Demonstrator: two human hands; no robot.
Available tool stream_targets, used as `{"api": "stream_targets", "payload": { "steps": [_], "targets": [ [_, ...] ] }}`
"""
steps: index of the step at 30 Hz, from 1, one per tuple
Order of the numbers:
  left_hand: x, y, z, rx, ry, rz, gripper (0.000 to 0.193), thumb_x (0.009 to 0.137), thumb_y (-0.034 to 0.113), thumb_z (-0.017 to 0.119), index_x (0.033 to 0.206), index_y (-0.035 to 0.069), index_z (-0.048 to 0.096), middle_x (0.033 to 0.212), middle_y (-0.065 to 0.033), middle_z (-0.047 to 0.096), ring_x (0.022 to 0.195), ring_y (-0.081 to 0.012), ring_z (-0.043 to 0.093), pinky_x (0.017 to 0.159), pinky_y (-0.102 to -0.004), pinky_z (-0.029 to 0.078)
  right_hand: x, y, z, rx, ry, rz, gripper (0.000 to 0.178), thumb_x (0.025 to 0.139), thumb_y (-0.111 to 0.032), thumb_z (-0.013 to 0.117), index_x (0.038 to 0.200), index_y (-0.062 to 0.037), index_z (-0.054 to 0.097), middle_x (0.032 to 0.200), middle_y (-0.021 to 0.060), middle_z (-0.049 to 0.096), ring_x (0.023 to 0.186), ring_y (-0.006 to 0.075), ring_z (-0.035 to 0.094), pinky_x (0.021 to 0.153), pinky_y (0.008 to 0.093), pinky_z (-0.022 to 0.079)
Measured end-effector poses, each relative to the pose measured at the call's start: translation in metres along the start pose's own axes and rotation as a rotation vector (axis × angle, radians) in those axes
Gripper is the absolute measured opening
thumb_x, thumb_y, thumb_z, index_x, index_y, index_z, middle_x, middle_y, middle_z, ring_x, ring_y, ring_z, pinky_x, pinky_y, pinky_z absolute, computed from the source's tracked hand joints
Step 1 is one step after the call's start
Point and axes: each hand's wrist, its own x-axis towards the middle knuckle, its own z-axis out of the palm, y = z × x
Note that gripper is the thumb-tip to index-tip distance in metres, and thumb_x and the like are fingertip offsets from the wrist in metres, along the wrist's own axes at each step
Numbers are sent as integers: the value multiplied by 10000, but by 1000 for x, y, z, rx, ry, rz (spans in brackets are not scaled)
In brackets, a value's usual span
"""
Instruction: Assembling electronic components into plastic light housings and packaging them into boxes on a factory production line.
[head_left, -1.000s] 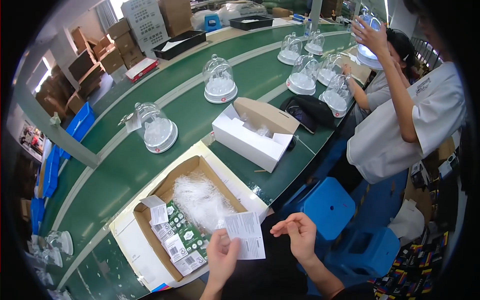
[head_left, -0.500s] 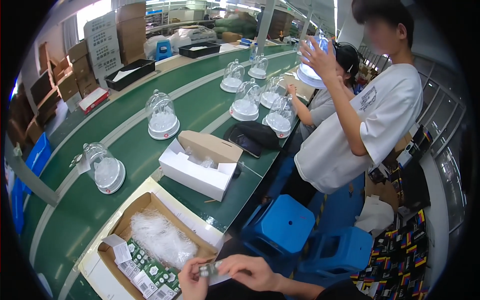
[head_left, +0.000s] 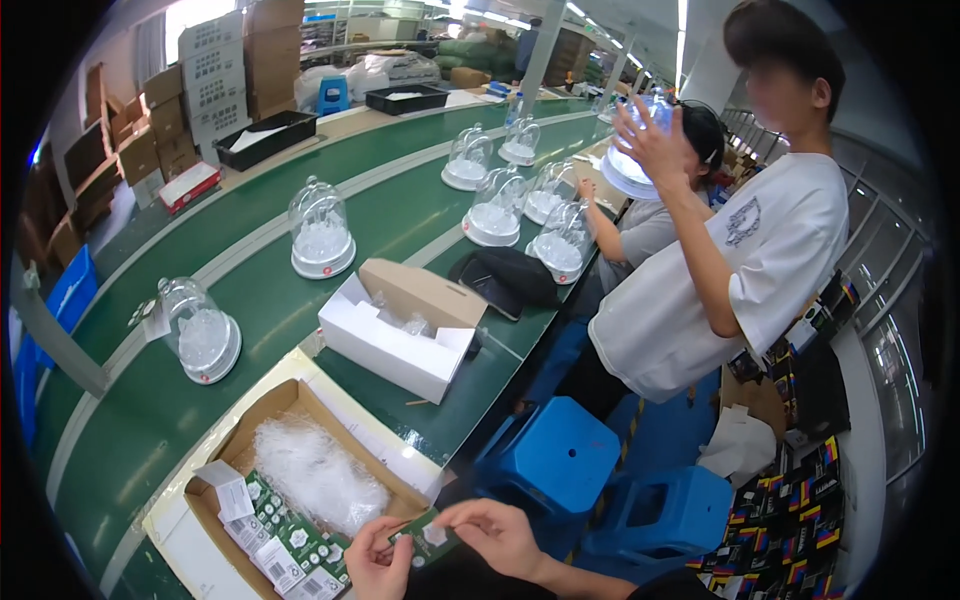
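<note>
A small green card (head_left: 424,540) with a pale printed shape is held low in front of me, near the right corner of an open cardboard tray. My left hand (head_left: 378,562) pinches its left side between thumb and fingers. At its upper right edge, the fingertips of my right hand (head_left: 498,538) close on it. In the tray (head_left: 232,432) lies a bundle of thin clear plastic strands (head_left: 315,475). Beside the bundle are several green cards (head_left: 284,520) and white cards with barcodes (head_left: 278,566).
An open white box (head_left: 395,352) and black cap (head_left: 507,280) sit on the green bench (head_left: 262,262). Several glass-domed ornaments (head_left: 322,230) stand around; one (head_left: 203,335) carries a tag. A co-worker (head_left: 740,250) lifts another dome. Blue stools (head_left: 560,450) stand at right.
The card between my hands has turned, so its green printed face shows now. My right hand has shifted to its upper edge. The co-worker still holds the dome up.
</note>
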Motion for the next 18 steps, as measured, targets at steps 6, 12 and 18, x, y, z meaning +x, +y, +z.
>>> {"api": "stream_targets", "payload": {
  "steps": [6, 12, 18],
  "targets": [
    [-1, 1, 8, 55, -60, 14, 230, 866, -65, 581, 1095, -66, 598, 913, -78, 676, 781, -62, 616, 648, -160, 471, 7, -11, -9, -101, 117, -112, 63, 804, 101, 629, 850, 58, 624, 905, 123, 628, 803, 159, 606, 726, 230, 487],
    [-4, -1, 11, 138, -10, 88, 202, 854, -35, 618, 1056, -40, 634, 734, -34, 661, 617, -25, 577, 536, -160, 451, 12, -2, -9, -356, 144, -194, 70, 782, 87, 652, 844, 55, 651, 878, 121, 673, 791, 165, 645, 710, 238, 504],
    [-10, 6, 11, 211, -44, 60, 218, 856, -68, 595, 1073, -77, 608, 887, -81, 679, 762, -60, 618, 640, -175, 497, 13, -7, -6, -541, 178, -338, 81, 755, 100, 665, 819, 55, 644, 843, 137, 669, 765, 198, 654, 694, 253, 511]
  ]
}}
